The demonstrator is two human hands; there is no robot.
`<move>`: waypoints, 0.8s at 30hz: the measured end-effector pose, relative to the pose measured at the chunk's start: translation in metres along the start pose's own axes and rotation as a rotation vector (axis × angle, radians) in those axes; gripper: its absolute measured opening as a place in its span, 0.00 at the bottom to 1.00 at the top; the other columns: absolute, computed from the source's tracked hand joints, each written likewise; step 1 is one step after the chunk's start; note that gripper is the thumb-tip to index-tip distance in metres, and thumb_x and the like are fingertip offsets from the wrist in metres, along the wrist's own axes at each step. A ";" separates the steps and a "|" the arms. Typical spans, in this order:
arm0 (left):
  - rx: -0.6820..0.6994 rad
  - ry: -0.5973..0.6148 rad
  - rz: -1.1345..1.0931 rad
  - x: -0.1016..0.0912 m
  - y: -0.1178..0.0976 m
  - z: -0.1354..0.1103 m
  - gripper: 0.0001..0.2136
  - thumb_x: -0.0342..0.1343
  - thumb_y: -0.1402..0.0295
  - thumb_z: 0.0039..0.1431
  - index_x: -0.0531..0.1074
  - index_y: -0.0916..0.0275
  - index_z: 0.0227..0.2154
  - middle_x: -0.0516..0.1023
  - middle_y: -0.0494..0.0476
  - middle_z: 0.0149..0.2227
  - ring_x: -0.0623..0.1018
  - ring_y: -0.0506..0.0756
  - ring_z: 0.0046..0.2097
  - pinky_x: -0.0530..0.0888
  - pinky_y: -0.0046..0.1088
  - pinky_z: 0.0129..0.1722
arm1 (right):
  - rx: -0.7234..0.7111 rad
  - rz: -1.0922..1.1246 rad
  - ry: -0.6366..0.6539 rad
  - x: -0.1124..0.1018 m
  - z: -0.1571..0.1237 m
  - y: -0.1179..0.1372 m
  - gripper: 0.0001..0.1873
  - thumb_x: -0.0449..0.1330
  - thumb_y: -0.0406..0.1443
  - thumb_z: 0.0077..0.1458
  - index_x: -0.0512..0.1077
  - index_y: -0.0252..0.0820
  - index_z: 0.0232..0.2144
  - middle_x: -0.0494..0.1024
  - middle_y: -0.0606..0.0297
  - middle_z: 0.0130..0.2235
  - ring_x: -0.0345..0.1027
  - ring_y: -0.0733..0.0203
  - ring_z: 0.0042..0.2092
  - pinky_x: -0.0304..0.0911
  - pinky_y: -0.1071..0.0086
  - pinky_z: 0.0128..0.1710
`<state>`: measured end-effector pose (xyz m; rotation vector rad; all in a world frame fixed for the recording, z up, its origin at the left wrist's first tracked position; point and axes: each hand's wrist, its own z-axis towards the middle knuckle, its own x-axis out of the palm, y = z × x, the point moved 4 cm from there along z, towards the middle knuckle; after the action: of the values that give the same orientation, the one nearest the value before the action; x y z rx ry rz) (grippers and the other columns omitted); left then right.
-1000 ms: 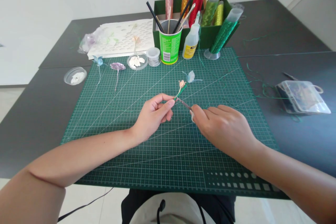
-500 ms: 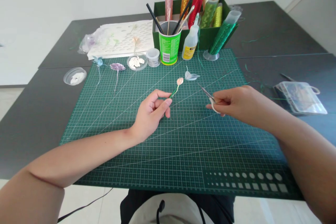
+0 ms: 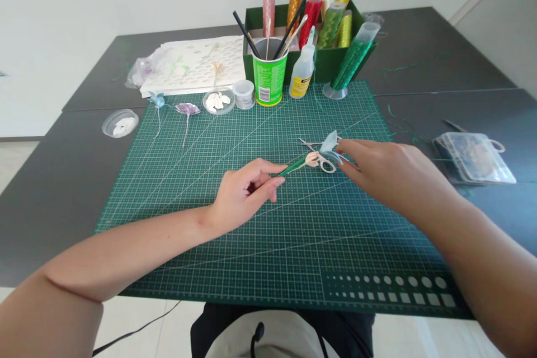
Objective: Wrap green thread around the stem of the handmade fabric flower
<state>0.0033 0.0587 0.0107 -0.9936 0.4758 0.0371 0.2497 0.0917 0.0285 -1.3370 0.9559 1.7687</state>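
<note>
Petal and stem meet over the cutting mat.

The left hand [image 3: 247, 193] pinches the green-wrapped flower stem [image 3: 294, 166] low above the cutting mat [image 3: 260, 246] on the counter [image 3: 62, 179], its bud end beside the small scissors [image 3: 326, 165]. The right hand [image 3: 390, 173], fingers extended, has its fingertips at the pale blue petal [image 3: 330, 141]. Whether it grips the petal I cannot tell. The petal looks flimsy and, I judge, calls for a light pinch.

Right hand [image 3: 390, 170] covers the edge of the pale blue petal [image 3: 330, 141], grip unclear; scissors [image 3: 307, 144] partly under the green stem [image 3: 296, 166]; both elbows cut off below.
</note>
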 end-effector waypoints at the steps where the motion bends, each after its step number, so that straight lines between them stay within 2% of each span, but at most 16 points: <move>1: -0.012 0.000 -0.009 0.000 0.000 0.000 0.06 0.58 0.72 0.68 0.75 0.64 0.46 0.77 0.44 0.22 0.72 0.43 0.20 0.69 0.15 0.23 | -0.003 0.003 -0.024 -0.001 -0.001 0.005 0.12 0.56 0.38 0.63 0.77 0.44 0.32 0.81 0.58 0.28 0.69 0.57 0.23 0.46 0.66 0.22; 3: -0.041 -0.001 -0.021 0.000 0.002 0.001 0.06 0.58 0.72 0.69 0.75 0.64 0.46 0.77 0.44 0.22 0.72 0.43 0.20 0.69 0.16 0.23 | 0.011 0.172 -0.031 0.001 -0.001 0.017 0.11 0.57 0.38 0.62 0.77 0.43 0.30 0.79 0.60 0.27 0.70 0.58 0.24 0.51 0.66 0.23; 6: -0.076 -0.010 -0.010 0.000 0.004 0.001 0.06 0.58 0.70 0.69 0.75 0.64 0.45 0.77 0.44 0.22 0.73 0.44 0.21 0.69 0.17 0.23 | 0.154 0.765 0.030 0.011 0.000 0.035 0.06 0.65 0.39 0.58 0.79 0.44 0.33 0.81 0.65 0.27 0.73 0.61 0.25 0.65 0.66 0.27; 8: -0.086 -0.013 0.004 0.000 0.004 0.000 0.06 0.59 0.69 0.68 0.75 0.63 0.45 0.77 0.44 0.22 0.74 0.44 0.21 0.69 0.18 0.23 | 0.320 1.149 0.017 0.020 0.000 0.046 0.11 0.71 0.42 0.52 0.79 0.44 0.35 0.83 0.65 0.30 0.74 0.62 0.25 0.70 0.67 0.26; 10: -0.093 -0.010 0.010 0.001 0.004 0.000 0.06 0.59 0.69 0.68 0.75 0.63 0.45 0.77 0.44 0.21 0.73 0.44 0.20 0.68 0.18 0.22 | 0.415 1.385 -0.018 0.027 0.000 0.056 0.14 0.74 0.42 0.48 0.79 0.43 0.35 0.83 0.65 0.31 0.75 0.63 0.26 0.72 0.68 0.26; 12: -0.102 -0.003 0.011 0.003 0.004 -0.001 0.06 0.59 0.70 0.68 0.75 0.62 0.45 0.77 0.44 0.21 0.73 0.44 0.20 0.68 0.18 0.22 | 0.461 1.514 -0.058 0.029 0.001 0.061 0.14 0.76 0.41 0.46 0.80 0.42 0.33 0.82 0.66 0.29 0.74 0.65 0.26 0.73 0.71 0.25; 15: -0.111 0.004 0.014 0.004 0.003 -0.002 0.06 0.59 0.69 0.69 0.75 0.61 0.45 0.78 0.43 0.21 0.73 0.44 0.20 0.69 0.18 0.23 | 0.488 1.596 -0.091 0.027 0.002 0.063 0.14 0.77 0.42 0.45 0.79 0.41 0.30 0.80 0.68 0.26 0.73 0.67 0.25 0.74 0.74 0.25; 20: -0.112 -0.001 0.017 0.004 0.003 -0.003 0.06 0.58 0.69 0.69 0.75 0.61 0.46 0.77 0.43 0.21 0.72 0.44 0.20 0.68 0.18 0.22 | 0.488 1.690 -0.071 0.024 0.001 0.064 0.17 0.73 0.48 0.50 0.80 0.42 0.30 0.81 0.66 0.28 0.74 0.66 0.27 0.75 0.73 0.25; 24: -0.119 0.006 0.008 0.004 0.002 -0.002 0.06 0.59 0.68 0.69 0.75 0.61 0.45 0.77 0.44 0.21 0.72 0.45 0.20 0.68 0.18 0.22 | 0.531 1.735 -0.054 0.025 -0.001 0.064 0.14 0.73 0.47 0.51 0.81 0.42 0.30 0.81 0.66 0.28 0.75 0.66 0.27 0.76 0.74 0.26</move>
<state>0.0055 0.0574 0.0060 -1.1086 0.4875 0.0705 0.1892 0.0631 0.0130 0.2054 2.7084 2.1761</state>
